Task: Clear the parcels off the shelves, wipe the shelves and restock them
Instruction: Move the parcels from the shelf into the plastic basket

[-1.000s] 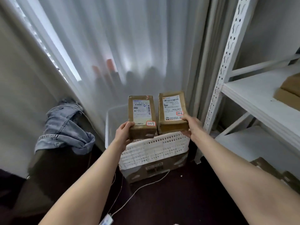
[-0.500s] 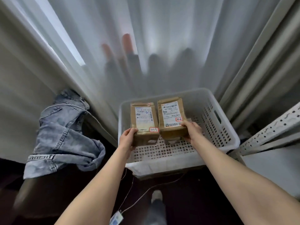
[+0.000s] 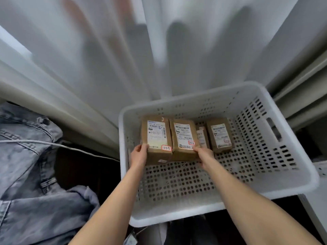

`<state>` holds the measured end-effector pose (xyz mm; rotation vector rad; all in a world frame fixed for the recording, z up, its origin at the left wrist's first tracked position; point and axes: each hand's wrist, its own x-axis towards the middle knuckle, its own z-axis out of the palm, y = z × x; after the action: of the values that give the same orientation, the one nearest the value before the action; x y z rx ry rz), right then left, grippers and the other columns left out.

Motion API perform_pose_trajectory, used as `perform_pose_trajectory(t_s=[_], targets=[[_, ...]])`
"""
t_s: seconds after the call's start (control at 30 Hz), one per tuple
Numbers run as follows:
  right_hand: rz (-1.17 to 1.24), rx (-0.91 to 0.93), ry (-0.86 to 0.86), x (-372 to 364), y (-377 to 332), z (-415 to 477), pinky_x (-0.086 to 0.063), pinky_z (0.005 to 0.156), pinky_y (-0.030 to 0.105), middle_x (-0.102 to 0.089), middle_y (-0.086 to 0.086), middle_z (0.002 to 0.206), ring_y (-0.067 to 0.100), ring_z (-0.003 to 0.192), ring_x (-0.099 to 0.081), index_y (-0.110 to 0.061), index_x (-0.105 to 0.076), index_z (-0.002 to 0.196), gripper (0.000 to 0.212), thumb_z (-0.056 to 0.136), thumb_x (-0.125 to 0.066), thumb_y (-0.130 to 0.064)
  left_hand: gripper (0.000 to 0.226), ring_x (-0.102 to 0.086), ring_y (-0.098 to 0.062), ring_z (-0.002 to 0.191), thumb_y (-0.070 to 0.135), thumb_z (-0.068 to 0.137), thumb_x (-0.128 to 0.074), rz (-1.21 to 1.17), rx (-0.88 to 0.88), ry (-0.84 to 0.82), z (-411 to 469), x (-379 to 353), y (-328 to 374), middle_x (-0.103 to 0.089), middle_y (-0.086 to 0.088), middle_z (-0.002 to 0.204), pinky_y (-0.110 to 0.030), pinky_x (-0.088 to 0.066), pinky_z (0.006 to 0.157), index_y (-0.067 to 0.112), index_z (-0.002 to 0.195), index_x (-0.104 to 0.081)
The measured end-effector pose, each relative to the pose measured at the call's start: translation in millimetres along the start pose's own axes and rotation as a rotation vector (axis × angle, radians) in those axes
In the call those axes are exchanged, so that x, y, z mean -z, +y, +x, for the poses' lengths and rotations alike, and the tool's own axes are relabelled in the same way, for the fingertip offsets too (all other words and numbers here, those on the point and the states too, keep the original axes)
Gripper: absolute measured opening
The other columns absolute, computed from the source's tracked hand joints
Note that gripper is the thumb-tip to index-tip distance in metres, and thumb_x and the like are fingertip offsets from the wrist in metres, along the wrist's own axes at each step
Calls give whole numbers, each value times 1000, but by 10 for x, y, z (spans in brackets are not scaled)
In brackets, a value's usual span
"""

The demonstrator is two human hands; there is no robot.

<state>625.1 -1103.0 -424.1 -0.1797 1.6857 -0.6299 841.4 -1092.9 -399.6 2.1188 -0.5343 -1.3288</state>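
Observation:
Two brown cardboard parcels with white labels lie side by side inside the white perforated basket [image 3: 290, 188]. My left hand [image 3: 139, 154] grips the near left corner of the left parcel [image 3: 157, 138], tagged 3-1-9. My right hand [image 3: 203, 153] grips the near right corner of the right parcel [image 3: 183, 138]. Both parcels sit low in the basket's far left; whether they touch its floor is hidden. Further right in the basket lie a narrow parcel [image 3: 201, 137] and another brown parcel [image 3: 219, 135].
A white curtain [image 3: 159, 50] hangs right behind the basket. Grey denim clothing [image 3: 30, 174] is piled at the left with a white cable [image 3: 70, 147] across it. The edge of a white shelf [image 3: 316, 209] shows at the lower right. The floor is dark.
My hands have lowered both parcels from above the basket's rim down into its far left. The view has tipped downward, and two more parcels in the basket have come into sight.

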Motion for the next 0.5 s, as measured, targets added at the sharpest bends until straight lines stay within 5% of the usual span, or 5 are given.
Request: perform_pose_trajectory(t_s=[0.27, 0.4, 0.5], targets=[[-144, -13, 17, -171, 341, 892, -46, 102, 37, -63, 8, 124, 24, 109, -59, -11, -62, 124, 30, 94, -60, -14, 44, -54, -25, 114, 35, 99, -41, 307, 2, 56, 504, -294, -459, -57, -8, 130, -32, -45, 87, 17, 139, -47], [-224, 62, 81, -170, 313, 1078, -47, 81, 29, -65, 3, 115, 20, 95, -58, -16, -64, 125, 29, 96, -57, -16, 44, -51, -26, 120, 31, 102, -40, 271, 38, 35, 710, -471, -588, -53, -9, 135, -32, -41, 88, 11, 141, -45], [-285, 119, 122, -149, 281, 1192, -47, 92, 30, -62, 5, 126, 23, 109, -58, -15, -59, 131, 34, 97, -55, -14, 43, -54, -24, 118, 24, 101, -44, 225, 39, 41, 869, -606, -646, -54, -7, 137, -29, -44, 84, 13, 142, -45]])
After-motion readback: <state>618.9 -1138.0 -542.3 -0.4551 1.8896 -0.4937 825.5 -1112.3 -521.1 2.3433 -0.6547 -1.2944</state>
